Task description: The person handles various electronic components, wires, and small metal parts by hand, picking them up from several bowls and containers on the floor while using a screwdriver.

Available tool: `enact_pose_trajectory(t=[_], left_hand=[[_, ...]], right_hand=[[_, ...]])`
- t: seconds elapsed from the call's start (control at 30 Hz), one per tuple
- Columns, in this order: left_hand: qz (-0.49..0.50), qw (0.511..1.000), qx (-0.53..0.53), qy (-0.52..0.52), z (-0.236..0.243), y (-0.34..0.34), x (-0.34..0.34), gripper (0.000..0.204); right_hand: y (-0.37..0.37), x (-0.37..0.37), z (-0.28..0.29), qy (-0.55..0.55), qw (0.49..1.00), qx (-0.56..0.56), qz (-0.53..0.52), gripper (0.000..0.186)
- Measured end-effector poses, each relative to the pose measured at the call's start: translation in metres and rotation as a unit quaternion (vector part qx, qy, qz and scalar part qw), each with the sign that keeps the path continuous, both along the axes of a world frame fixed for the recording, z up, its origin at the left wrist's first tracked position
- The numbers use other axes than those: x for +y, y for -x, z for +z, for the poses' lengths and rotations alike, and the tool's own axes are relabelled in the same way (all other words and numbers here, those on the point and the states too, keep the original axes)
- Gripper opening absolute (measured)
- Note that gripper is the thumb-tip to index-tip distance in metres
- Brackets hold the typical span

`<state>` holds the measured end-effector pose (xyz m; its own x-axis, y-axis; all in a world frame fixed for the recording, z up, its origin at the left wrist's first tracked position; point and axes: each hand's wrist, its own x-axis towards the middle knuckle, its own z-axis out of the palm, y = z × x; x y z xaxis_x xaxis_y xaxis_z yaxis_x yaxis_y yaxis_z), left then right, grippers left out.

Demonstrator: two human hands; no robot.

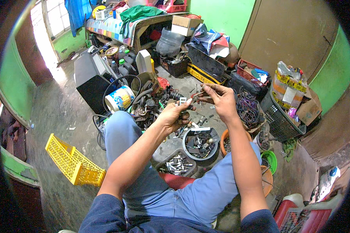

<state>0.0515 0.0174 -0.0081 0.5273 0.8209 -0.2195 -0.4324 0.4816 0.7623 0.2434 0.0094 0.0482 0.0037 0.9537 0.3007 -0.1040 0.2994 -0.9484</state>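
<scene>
My left hand [176, 115] is raised in front of my knees, its thumb and fingers closed on a small white plastic part [182, 100]. Close by on the right, my right hand [221, 99] pinches a thin, rod-like tool [198, 93] pointing toward the left hand. The tool's exact kind is too small to tell. Below both hands stands a grey bucket [207, 157] full of dark plastic pieces. Nearer to me sits a clear tray holding several small metal cylinders [177, 163]. An orange bowl [223, 136] is partly hidden behind my right forearm.
Dark mechanical parts [149, 105] lie heaped beyond my left knee, beside a white-and-blue bucket [120, 99]. Bundled wires [248, 108] and a dark basket [278, 116] stand on the right. A yellow plastic crate [74, 161] rests at left. A green bowl [274, 163] sits by my right knee.
</scene>
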Motion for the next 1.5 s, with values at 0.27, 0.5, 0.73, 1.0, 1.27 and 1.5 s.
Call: enact_pose_trajectory(t=[0.27,0.5,0.73,1.0,1.27,1.5], left_hand=[[0.155,0.977,0.097,-0.111,0.006,-0.008,0.004,0.022],[0.244,0.923,0.17,-0.245,0.012,-0.01,0.004,0.022],[0.265,0.862,0.236,-0.361,0.015,-0.014,0.001,0.019],[0.209,0.814,0.32,-0.439,0.019,-0.013,-0.001,0.021],[0.143,0.883,0.29,-0.339,-0.006,-0.01,0.005,0.024],[0.115,0.971,0.196,-0.068,-0.035,-0.021,0.004,0.024]], right_hand=[[-0.012,-0.006,0.009,-0.018,0.999,0.008,-0.049,0.018],[-0.024,-0.004,0.008,-0.046,0.988,0.038,-0.143,0.017],[-0.033,-0.007,0.004,-0.051,0.988,-0.094,-0.111,0.019],[-0.019,-0.014,-0.007,-0.008,0.983,-0.182,-0.013,0.027],[-0.007,0.001,-0.038,0.015,0.971,-0.237,-0.001,0.028],[-0.022,0.032,-0.091,0.053,0.97,-0.228,-0.058,0.022]])
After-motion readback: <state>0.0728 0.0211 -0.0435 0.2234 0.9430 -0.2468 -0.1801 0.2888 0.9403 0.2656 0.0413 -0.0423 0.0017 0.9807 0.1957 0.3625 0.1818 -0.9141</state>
